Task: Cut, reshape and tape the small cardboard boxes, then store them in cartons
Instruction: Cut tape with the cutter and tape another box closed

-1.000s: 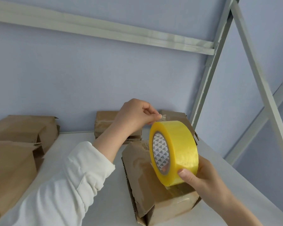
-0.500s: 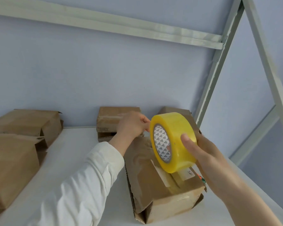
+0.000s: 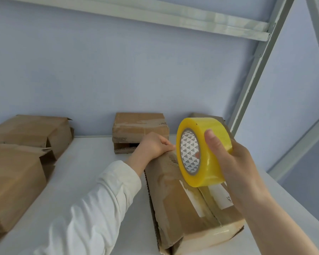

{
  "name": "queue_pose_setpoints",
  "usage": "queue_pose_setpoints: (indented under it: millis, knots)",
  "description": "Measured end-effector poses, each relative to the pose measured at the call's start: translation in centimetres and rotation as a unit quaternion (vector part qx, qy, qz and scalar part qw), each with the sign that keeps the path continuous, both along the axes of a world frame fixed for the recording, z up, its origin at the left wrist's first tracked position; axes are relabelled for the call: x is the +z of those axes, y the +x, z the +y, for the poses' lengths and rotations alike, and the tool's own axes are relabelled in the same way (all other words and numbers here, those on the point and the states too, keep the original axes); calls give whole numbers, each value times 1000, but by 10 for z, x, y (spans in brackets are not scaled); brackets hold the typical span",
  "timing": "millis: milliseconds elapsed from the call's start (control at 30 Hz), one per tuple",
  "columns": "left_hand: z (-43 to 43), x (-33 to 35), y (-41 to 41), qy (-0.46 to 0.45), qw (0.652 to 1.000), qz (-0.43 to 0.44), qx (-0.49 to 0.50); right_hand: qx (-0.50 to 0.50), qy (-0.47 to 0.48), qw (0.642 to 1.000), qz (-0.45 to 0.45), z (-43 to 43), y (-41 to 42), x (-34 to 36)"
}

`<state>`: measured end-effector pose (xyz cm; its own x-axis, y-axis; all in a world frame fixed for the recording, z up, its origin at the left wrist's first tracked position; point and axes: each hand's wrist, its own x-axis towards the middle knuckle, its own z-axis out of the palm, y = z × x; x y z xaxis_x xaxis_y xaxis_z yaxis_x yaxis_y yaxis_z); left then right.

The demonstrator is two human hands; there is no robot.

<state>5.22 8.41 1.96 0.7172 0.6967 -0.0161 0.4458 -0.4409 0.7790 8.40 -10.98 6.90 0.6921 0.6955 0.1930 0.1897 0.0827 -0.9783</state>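
Observation:
A worn small cardboard box (image 3: 180,203) lies lengthwise on the white shelf (image 3: 92,183), with old tape and a white label on top. My right hand (image 3: 234,166) grips a yellow tape roll (image 3: 208,162) held on edge just above the box's middle. My left hand (image 3: 154,146), in a white sleeve, sits at the box's far end. Its fingers are curled, and it holds the tape end down against that edge. The roll hides the stretch of tape between my hands.
Another small box (image 3: 140,126) stands against the back wall, and one (image 3: 220,119) peeks out behind the roll. Two larger brown cartons (image 3: 31,131) (image 3: 13,183) sit at the left. A grey metal rack upright (image 3: 256,74) rises at the right.
My left hand came down from above the roll to the box's far end with the tape end. My right hand shifted its grip from under the roll to over it and raised it slightly.

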Motion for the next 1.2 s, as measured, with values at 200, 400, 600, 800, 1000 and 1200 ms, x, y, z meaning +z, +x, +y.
queue_pose_setpoints:
  millis: [200, 400, 600, 800, 1000, 1200]
  knots:
    - [6, 7, -4, 4, 992, 116, -49, 5, 5, 1000, 3, 4, -1, -2]
    - [-9, 9, 2, 77, 995, 31, -61, 8, 13, 1000, -8, 8, 3, -2]
    - [-14, -3, 7, 60, 996, 53, -42, 145, 30, 989, -6, -2, 8, -21]
    - [-15, -1, 7, 63, 995, 70, -32, 110, 25, 993, -26, -2, 3, -22]
    - [-21, 0, 6, 55, 995, 61, -51, 37, 35, 999, 3, 0, -13, -12]
    - [-21, 3, 7, 60, 995, 68, -34, 8, -19, 999, 27, -37, -21, 17]
